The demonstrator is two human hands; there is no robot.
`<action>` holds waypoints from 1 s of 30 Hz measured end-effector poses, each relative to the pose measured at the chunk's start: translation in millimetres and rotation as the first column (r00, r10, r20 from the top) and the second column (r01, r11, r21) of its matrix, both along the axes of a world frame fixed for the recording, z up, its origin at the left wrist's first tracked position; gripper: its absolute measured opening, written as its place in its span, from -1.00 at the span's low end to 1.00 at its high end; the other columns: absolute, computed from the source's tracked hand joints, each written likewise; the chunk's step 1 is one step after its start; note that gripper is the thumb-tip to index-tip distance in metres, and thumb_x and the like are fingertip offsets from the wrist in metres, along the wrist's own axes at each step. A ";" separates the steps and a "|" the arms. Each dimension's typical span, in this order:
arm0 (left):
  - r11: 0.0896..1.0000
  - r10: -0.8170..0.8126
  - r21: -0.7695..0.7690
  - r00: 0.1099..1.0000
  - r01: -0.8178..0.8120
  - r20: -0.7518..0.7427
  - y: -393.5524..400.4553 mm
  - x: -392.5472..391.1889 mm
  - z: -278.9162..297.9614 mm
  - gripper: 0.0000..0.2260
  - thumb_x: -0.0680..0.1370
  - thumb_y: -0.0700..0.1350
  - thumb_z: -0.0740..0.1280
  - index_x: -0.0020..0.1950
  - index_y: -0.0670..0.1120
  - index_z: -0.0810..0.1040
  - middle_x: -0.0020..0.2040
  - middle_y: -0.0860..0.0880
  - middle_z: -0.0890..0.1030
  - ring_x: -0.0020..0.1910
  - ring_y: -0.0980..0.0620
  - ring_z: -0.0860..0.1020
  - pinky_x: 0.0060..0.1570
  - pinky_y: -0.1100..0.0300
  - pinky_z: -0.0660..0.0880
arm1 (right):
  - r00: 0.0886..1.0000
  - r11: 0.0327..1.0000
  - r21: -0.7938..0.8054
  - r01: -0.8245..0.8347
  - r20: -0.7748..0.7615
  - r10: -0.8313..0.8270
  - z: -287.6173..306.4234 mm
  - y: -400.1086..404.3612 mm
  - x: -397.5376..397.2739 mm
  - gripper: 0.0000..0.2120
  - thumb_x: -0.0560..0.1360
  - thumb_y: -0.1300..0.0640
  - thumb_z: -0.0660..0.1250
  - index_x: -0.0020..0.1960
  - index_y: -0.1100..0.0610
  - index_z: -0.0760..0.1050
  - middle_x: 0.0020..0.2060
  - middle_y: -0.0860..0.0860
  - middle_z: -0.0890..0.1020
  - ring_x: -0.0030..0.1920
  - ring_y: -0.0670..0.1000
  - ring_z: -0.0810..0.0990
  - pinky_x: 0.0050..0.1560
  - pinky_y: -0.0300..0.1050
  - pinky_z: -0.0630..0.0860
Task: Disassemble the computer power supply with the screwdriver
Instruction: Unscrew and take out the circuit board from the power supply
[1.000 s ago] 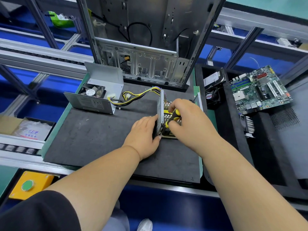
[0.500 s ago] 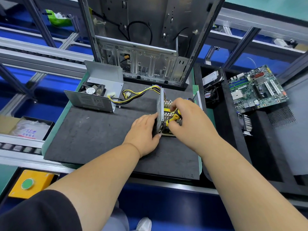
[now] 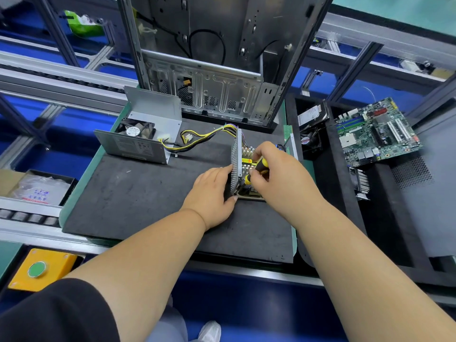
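The left hand [image 3: 212, 191] braces the perforated side of the open power supply [image 3: 236, 166] on the black mat [image 3: 138, 193]. The right hand [image 3: 278, 174] grips a yellow-and-black screwdriver [image 3: 256, 170] inside the unit. Yellow and black cables [image 3: 197, 139] run to the removed cover [image 3: 138, 139]. A computer case [image 3: 217, 58] stands behind; a motherboard [image 3: 377, 133] lies at right.

My left hand [image 3: 212, 193] lies palm down, fingers straight and together, the fingertips pressed forward, thumb tucked low. My right hand [image 3: 278, 176] is curled, fingers and thumb pinched tight in a grip. Both forearms reach forward, bare, converging toward the middle.
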State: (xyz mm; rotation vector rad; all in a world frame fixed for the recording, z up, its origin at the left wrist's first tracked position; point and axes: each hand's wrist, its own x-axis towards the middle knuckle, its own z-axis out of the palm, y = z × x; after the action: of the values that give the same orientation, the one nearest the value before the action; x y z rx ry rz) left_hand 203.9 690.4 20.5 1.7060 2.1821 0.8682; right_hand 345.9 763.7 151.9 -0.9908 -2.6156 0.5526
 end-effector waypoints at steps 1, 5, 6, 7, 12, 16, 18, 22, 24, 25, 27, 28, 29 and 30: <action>1.000 0.000 0.001 1.000 0.000 0.000 0.0 -0.1 -0.1 -0.36 0.49 0.00 0.38 0.53 -0.01 0.24 0.38 0.02 0.43 0.40 -0.02 0.32 0.43 0.08 0.20 | 1.000 1.000 -0.006 -0.001 -0.005 0.001 0.4 -0.4 0.3 -0.83 0.53 0.14 0.33 0.10 0.07 0.41 -0.19 -0.05 0.55 -0.16 0.04 0.46 -0.23 -0.11 0.23; 1.000 0.001 -0.018 1.000 -0.001 0.002 0.5 -0.8 -1.0 -0.32 0.46 0.06 0.38 0.54 0.01 0.21 0.40 0.04 0.41 0.41 0.00 0.30 0.45 0.08 0.18 | 0.999 1.000 0.009 -0.028 -0.017 0.028 3.5 -2.2 2.1 -0.85 0.48 0.22 0.33 0.02 0.10 0.44 -0.27 -0.13 0.46 -0.15 0.05 0.45 -0.29 -0.17 0.24; 1.000 0.002 -0.023 1.000 -0.002 0.005 0.6 -0.8 -1.4 -0.30 0.46 0.07 0.39 0.54 0.01 0.20 0.40 0.04 0.41 0.42 0.00 0.30 0.45 0.09 0.17 | 0.999 0.999 0.017 -0.034 -0.014 0.034 4.3 -2.5 2.8 -0.87 0.47 0.23 0.32 0.00 0.11 0.44 -0.27 -0.12 0.44 -0.17 0.05 0.43 -0.30 -0.16 0.22; 1.000 0.002 -0.025 1.000 -0.002 0.006 0.6 -0.8 -1.5 -0.29 0.45 0.09 0.39 0.54 0.02 0.19 0.40 0.04 0.40 0.42 0.00 0.29 0.44 0.10 0.16 | 0.999 0.999 0.023 -0.039 -0.015 0.039 5.1 -2.9 3.7 -0.89 0.47 0.24 0.31 -0.02 0.13 0.44 -0.27 -0.10 0.45 -0.19 0.05 0.41 -0.30 -0.12 0.20; 1.000 0.001 -0.030 1.000 -0.001 0.004 0.6 -0.7 -1.5 -0.27 0.44 0.12 0.40 0.54 0.03 0.18 0.40 0.04 0.40 0.41 0.01 0.29 0.44 0.11 0.17 | 0.998 0.999 0.040 -0.012 -0.055 0.014 11.0 -4.5 9.1 -0.92 0.48 0.23 0.31 -0.06 0.11 0.43 -0.25 -0.04 0.49 -0.18 0.06 0.43 -0.26 -0.06 0.26; 0.999 0.005 -0.033 1.000 -0.005 0.011 -0.5 -0.2 -0.2 -0.26 0.44 0.13 0.40 0.55 0.03 0.18 0.41 0.02 0.40 0.42 0.00 0.29 0.44 0.11 0.16 | 0.999 0.999 0.038 -0.009 -0.034 0.010 11.5 -7.2 10.3 -0.92 0.49 0.22 0.31 -0.05 0.11 0.43 -0.23 -0.03 0.50 -0.15 0.06 0.42 -0.24 -0.06 0.24; 0.999 0.008 -0.034 0.999 -0.007 0.033 -1.2 -0.6 1.5 -0.25 0.44 0.13 0.41 0.55 0.04 0.18 0.42 0.02 0.39 0.42 0.00 0.29 0.45 0.10 0.18 | 1.000 0.999 0.043 -0.006 -0.029 0.007 12.7 -8.1 11.9 -0.92 0.49 0.22 0.31 -0.05 0.11 0.43 -0.22 -0.03 0.51 -0.14 0.06 0.41 -0.24 -0.05 0.26; 1.000 -0.002 -0.024 0.982 0.007 0.189 -7.5 -2.4 5.8 -0.24 0.43 0.13 0.45 0.54 0.10 0.18 0.44 0.07 0.35 0.43 0.09 0.23 0.44 0.15 0.20 | 0.995 0.999 0.026 0.037 -0.092 -0.035 23.1 -5.5 26.9 -0.91 0.46 0.21 0.31 -0.10 0.07 0.41 -0.29 -0.08 0.46 -0.27 -0.06 0.37 -0.32 -0.08 0.28; 1.000 -0.003 -0.013 0.953 0.007 0.304 -11.1 -6.1 12.9 -0.25 0.44 0.11 0.47 0.55 0.10 0.18 0.45 0.11 0.34 0.44 0.13 0.22 0.44 0.15 0.20 | 0.989 0.998 0.011 0.065 -0.137 -0.063 32.7 -3.0 37.4 -0.90 0.46 0.21 0.29 -0.12 0.05 0.41 -0.29 -0.08 0.45 -0.31 -0.10 0.36 -0.33 -0.14 0.26; 1.000 0.006 0.002 0.940 -0.007 0.340 -11.9 -8.4 18.3 -0.27 0.45 0.10 0.47 0.54 0.09 0.20 0.44 0.12 0.35 0.45 0.13 0.23 0.45 0.14 0.21 | 0.982 0.996 -0.003 0.088 -0.170 -0.087 37.9 -1.6 42.1 -0.89 0.46 0.21 0.29 -0.13 0.03 0.41 -0.30 -0.08 0.46 -0.31 -0.09 0.37 -0.33 -0.16 0.28; 0.997 0.021 0.066 0.929 -0.049 0.368 -11.1 -11.9 35.0 -0.36 0.47 0.06 0.45 0.49 0.12 0.27 0.37 0.16 0.42 0.42 0.15 0.30 0.41 0.15 0.26 | 0.955 0.989 -0.048 0.139 -0.257 -0.146 48.7 1.0 50.2 -0.84 0.45 0.24 0.30 -0.16 0.00 0.39 -0.32 -0.09 0.46 -0.33 -0.09 0.38 -0.37 -0.25 0.28; 0.991 0.011 0.117 0.928 -0.059 0.373 -9.2 -12.7 46.5 -0.43 0.48 0.02 0.45 0.44 0.15 0.31 0.31 0.17 0.45 0.37 0.16 0.35 0.37 0.18 0.29 | 0.937 0.984 -0.074 0.162 -0.301 -0.177 53.9 2.2 53.4 -0.81 0.46 0.26 0.30 -0.17 -0.01 0.39 -0.33 -0.08 0.47 -0.36 -0.09 0.38 -0.41 -0.28 0.27; 0.984 -0.011 0.168 0.928 -0.056 0.372 -6.7 -12.6 58.9 -0.49 0.50 -0.02 0.44 0.39 0.18 0.35 0.24 0.18 0.48 0.31 0.18 0.40 0.31 0.23 0.32 | 0.917 0.978 -0.099 0.183 -0.342 -0.206 58.6 3.1 55.8 -0.80 0.47 0.28 0.30 -0.17 0.00 0.40 -0.31 -0.08 0.48 -0.38 -0.10 0.37 -0.42 -0.31 0.28; 0.976 -0.042 0.212 0.932 -0.038 0.360 -3.5 -11.8 72.2 -0.55 0.51 -0.05 0.43 0.36 0.18 0.39 0.19 0.18 0.50 0.26 0.20 0.44 0.24 0.32 0.33 | 0.895 0.972 -0.121 0.202 -0.381 -0.233 63.1 4.0 57.7 -0.81 0.48 0.29 0.30 -0.16 0.01 0.41 -0.27 -0.08 0.50 -0.39 -0.12 0.38 -0.42 -0.33 0.29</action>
State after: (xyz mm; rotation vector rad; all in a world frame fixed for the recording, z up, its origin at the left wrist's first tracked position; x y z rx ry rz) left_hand 192.1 686.9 92.7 1.4863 1.8941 1.3440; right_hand 403.6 767.7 215.0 -1.0540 -2.1123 0.7181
